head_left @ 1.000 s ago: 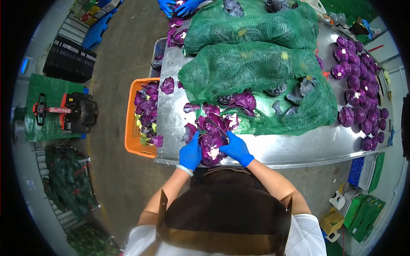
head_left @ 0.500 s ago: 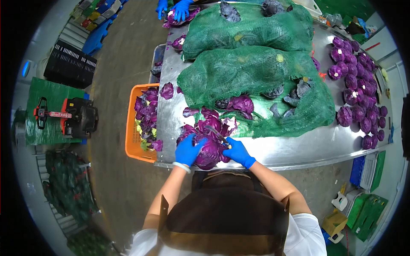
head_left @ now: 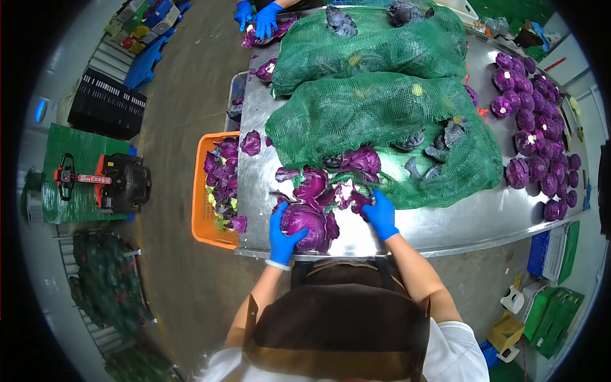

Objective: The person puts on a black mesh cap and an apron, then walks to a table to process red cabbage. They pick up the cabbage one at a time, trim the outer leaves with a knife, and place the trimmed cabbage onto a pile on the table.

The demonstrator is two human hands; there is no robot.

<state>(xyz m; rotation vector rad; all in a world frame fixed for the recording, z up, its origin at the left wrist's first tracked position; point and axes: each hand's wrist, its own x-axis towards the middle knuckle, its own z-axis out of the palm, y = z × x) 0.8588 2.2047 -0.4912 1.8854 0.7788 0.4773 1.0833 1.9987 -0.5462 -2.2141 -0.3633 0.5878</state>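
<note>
A purple cabbage head (head_left: 304,224) sits near the front edge of the steel table, loose outer leaves around it. My left hand (head_left: 284,237), in a blue glove, is curved round its left side and grips it. Off to the right, my gloved right hand (head_left: 383,216) is closed by the edge of a green mesh bag. A thin strip like the knife's blade (head_left: 365,186) shows at its fingers; the handle is hidden in the hand. A dark purple leaf (head_left: 360,205) touches those fingers. Cut leaves (head_left: 312,184) lie behind the head.
Filled green mesh bags (head_left: 356,114) cover the middle of the table (head_left: 439,226). Many purple cabbages (head_left: 538,156) stand at the right. An orange crate (head_left: 202,223) of leaves adjoins the left edge. Another person's gloved hands (head_left: 264,22) hold cabbage leaves at the far left.
My right hand has moved right and up from the cabbage head, with a leaf at its fingers. My left hand stays on the head, which now shows more of its round side.
</note>
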